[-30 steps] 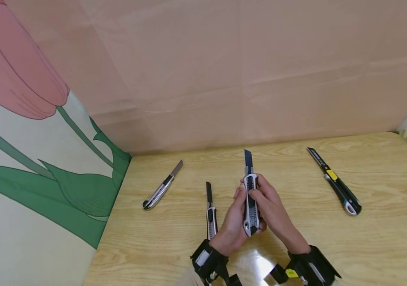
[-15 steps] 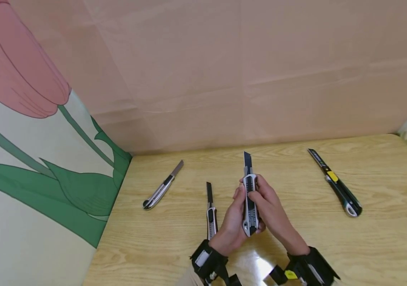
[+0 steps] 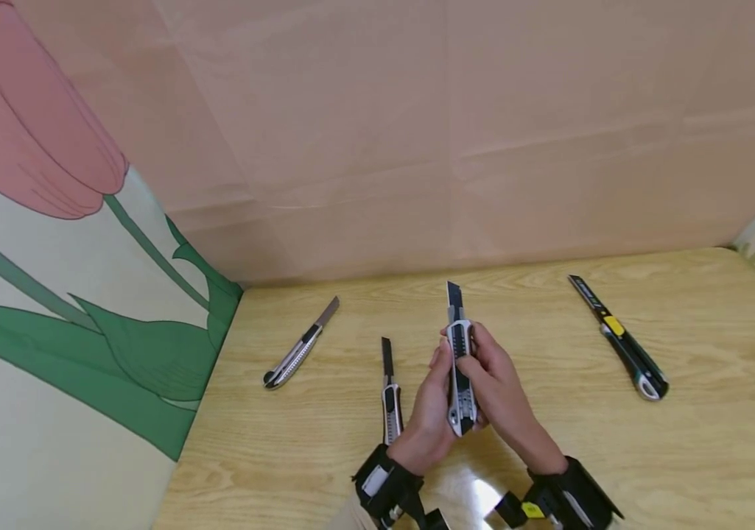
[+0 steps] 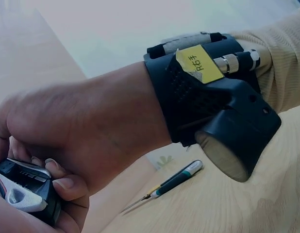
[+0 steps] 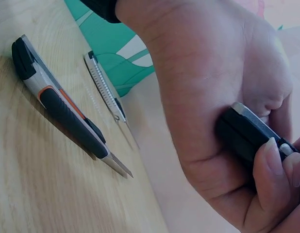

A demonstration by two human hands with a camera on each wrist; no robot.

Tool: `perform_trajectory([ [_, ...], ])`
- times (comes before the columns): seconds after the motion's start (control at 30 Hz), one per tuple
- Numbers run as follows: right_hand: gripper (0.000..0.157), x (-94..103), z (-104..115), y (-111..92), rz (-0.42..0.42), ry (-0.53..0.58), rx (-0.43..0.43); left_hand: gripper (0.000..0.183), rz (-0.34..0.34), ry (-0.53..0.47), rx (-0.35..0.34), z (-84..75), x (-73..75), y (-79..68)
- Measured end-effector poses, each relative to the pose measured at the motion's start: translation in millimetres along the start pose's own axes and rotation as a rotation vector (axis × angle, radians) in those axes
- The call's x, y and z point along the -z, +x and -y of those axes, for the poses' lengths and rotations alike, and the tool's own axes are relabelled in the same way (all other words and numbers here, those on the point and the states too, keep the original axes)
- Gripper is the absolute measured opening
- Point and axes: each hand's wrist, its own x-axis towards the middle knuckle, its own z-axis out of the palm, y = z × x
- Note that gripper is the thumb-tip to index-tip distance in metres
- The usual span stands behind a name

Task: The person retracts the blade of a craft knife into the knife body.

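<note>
Both hands hold one grey-and-black utility knife point(image 3: 460, 375) above the table, its snap-off blade out and pointing away from me. My left hand point(image 3: 425, 423) grips the handle from the left side and below. From the right, my right hand point(image 3: 503, 386) holds the same handle, its thumb lying on the black slider track. In the left wrist view the knife's butt end point(image 4: 31, 196) shows between the fingers. Its black underside point(image 5: 242, 138) appears against the palm in the right wrist view. Some fingers are hidden behind the handle.
A second utility knife point(image 3: 392, 412) lies left of my left hand, partly covered by the wrist mount. A silver utility knife point(image 3: 294, 357) lies farther left. On the right lies a black-and-yellow one point(image 3: 622, 338). The wooden table point(image 3: 715, 456) ends at a pink backdrop point(image 3: 443, 147).
Both hands and the held utility knife have shifted very slightly left. The grip looks the same, and the other knives lie where they were.
</note>
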Motion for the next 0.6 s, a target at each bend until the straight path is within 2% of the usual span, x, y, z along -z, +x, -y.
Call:
perform_trajectory([
  [0.2,0.034,-3.2,-1.4,1.8,0.003,0.008,0.001,0.055,-0.02,0.019,-0.007,-1.8,2.4,-1.0],
  [0.43,0.038,0.2,-2.2,-2.0,-0.036,-0.007,0.005,0.055,0.051,0.029,0.015,-3.4,2.2,-0.5],
  [0.6,0.041,-0.6,-0.7,-0.7,-0.036,0.035,0.012,0.054,-0.003,0.037,0.025,-4.0,-0.6,-0.6],
])
